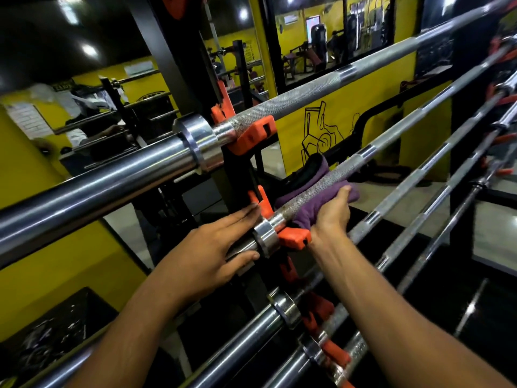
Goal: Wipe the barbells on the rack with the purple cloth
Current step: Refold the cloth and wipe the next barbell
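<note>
Gym rack [179, 65], black upright with orange cradles [253, 135]. Barbells counted on the rack: top barbell [307, 93] in the highest cradle, second barbell [391, 141] below it, then at least three more bars lower down, stepped toward the bottom right; five plainly seen, further ends at far right too crowded to count.

Two bare hands, both on the second barbell. Right hand [333, 211] wrapped round the knurled shaft just right of the orange cradle, fingers curled, gripping the purple cloth [303, 217] against the bar. One cloth only, bunched, draped over the shaft from behind and hanging a little beneath the palm.

Left hand [212, 253] flat and relaxed on the smooth sleeve [240, 249], fingers straight, thumb underneath, fingertips beside the chrome collar [265, 236].

Yellow wall [330, 119] with a black line drawing behind the bars
</note>
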`<state>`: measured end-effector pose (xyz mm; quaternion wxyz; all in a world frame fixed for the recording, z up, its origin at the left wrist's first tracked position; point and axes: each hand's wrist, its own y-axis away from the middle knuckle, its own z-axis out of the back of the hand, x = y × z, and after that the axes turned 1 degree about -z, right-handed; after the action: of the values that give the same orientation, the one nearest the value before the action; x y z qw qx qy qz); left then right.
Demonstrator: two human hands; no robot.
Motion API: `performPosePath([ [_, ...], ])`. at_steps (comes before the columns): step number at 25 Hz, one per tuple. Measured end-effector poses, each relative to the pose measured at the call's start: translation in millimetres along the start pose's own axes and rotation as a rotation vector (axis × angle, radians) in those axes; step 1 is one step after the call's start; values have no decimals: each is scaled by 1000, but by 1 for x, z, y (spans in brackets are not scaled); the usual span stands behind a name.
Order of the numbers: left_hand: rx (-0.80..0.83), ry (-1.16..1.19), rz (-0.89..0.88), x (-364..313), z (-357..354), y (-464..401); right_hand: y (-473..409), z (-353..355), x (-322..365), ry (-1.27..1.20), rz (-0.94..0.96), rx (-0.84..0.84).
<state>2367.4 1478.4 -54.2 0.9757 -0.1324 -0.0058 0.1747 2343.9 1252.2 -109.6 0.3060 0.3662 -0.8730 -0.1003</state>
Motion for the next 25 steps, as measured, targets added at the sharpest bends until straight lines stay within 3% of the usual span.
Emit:
performPosePath([
  [9, 19, -10, 16, 0, -2, 1, -62, -13, 75, 102, 151, -85],
  [13, 19, 15, 33, -1, -1, -1, -22, 0, 30, 164, 81, 26],
  [17, 19, 56, 52, -1, 1, -1, 25, 23, 4, 423, 54, 141],
  [21, 19, 72, 59, -2, 1, -2, 27, 51, 37, 1018, 297, 213],
  [23, 25, 78, 67, -1, 1, -1, 32, 67, 51, 1097, 519, 387],
  [25, 18, 87, 65, -1, 1, -2, 47, 68, 62, 1160, 766, 665],
])
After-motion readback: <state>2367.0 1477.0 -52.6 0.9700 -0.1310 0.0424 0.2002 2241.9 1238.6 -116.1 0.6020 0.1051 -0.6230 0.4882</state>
